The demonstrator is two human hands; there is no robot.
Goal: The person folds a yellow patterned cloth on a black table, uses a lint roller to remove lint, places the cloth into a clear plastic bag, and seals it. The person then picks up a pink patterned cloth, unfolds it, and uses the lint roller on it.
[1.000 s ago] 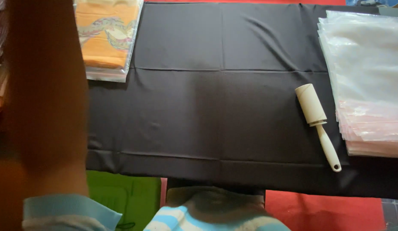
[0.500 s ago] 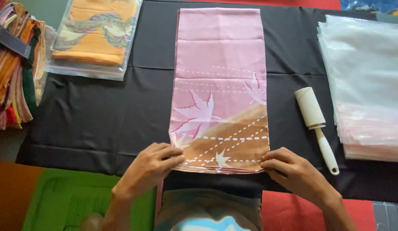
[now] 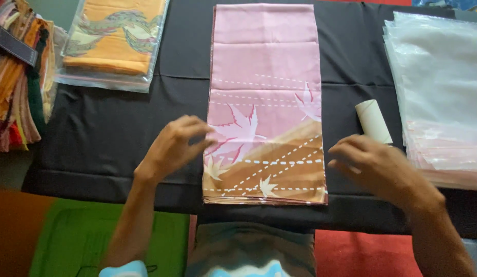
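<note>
left hand (image 3: 174,146) at pink cloth (image 3: 266,77) edge; right hand (image 3: 374,166) over lint roller (image 3: 372,119)

Your table's black cloth (image 3: 115,138) carries a folded pink leaf-print fabric (image 3: 266,77) down the middle, a bagged orange fabric (image 3: 113,41) far left, a lint roller (image 3: 372,120) just right of the pink piece, and a stack of clear plastic bags (image 3: 438,92) at right.

Soft, even indoor light, pink cloth (image 3: 266,97) crisp and brightest mid-frame, pale sheen on the plastic bags (image 3: 438,92) to its right, both hands (image 3: 174,146) slightly motion-blurred beside it, faint shadows on the black tablecloth (image 3: 110,133).
</note>
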